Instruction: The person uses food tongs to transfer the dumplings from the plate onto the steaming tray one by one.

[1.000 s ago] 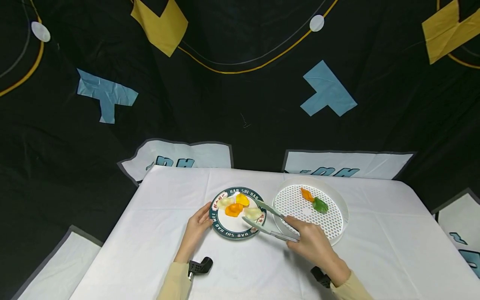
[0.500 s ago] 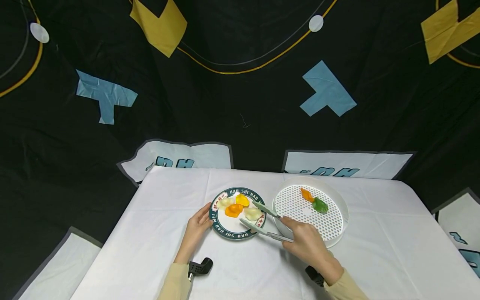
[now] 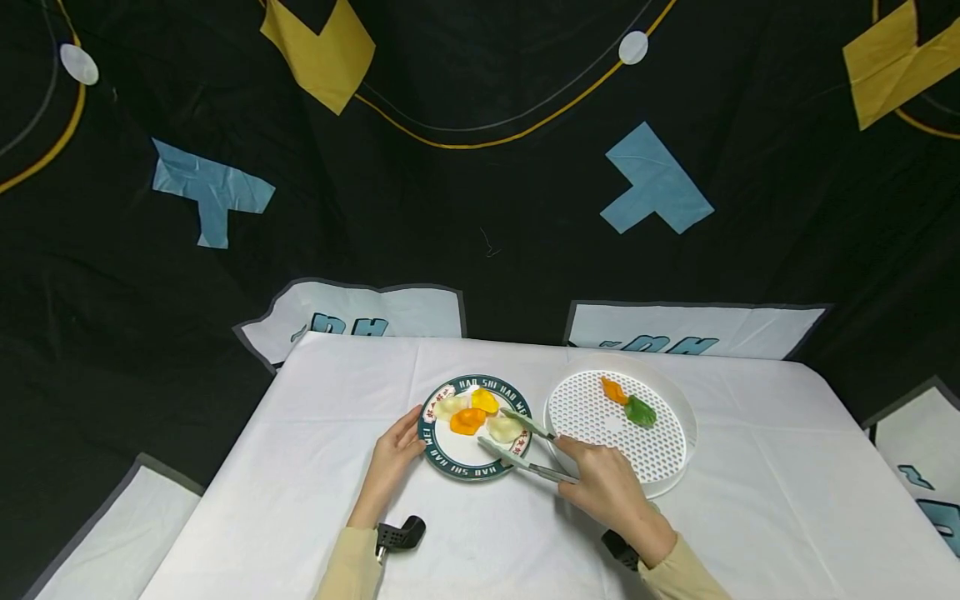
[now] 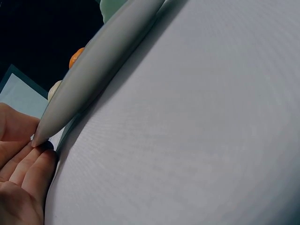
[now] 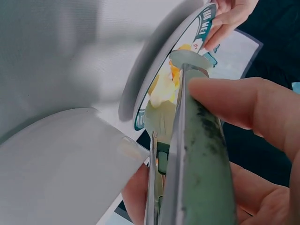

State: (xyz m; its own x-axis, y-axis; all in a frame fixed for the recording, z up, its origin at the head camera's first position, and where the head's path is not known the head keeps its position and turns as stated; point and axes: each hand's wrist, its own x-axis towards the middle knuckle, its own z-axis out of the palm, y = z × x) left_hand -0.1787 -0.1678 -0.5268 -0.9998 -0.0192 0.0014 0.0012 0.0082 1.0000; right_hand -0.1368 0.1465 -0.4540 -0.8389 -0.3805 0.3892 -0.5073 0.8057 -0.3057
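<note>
My left hand (image 3: 393,458) holds the left rim of a round plate (image 3: 456,448) with a green lettered border; in the left wrist view the thumb lies on top and fingers lie below. On the plate sit dumpling-like pieces: a pale one (image 3: 449,406), a yellow one (image 3: 485,401), an orange one (image 3: 467,421) and, at the right, another pale one (image 3: 504,430). My right hand (image 3: 609,482) grips green-tipped metal tongs (image 3: 527,464). Their tips are spread either side of the right pale piece; contact cannot be told.
Right of the plate stands a round white tray (image 3: 585,417) with a perforated base. An orange piece (image 3: 613,389) and a green piece (image 3: 640,412) lie in it. A white cloth (image 3: 300,467) covers the table, with a black curtain (image 3: 450,217) behind.
My right hand and the tongs have moved a little left, further over the plate. The tips have come slightly closer around the right pale piece. My left hand and the plate have hardly moved.
</note>
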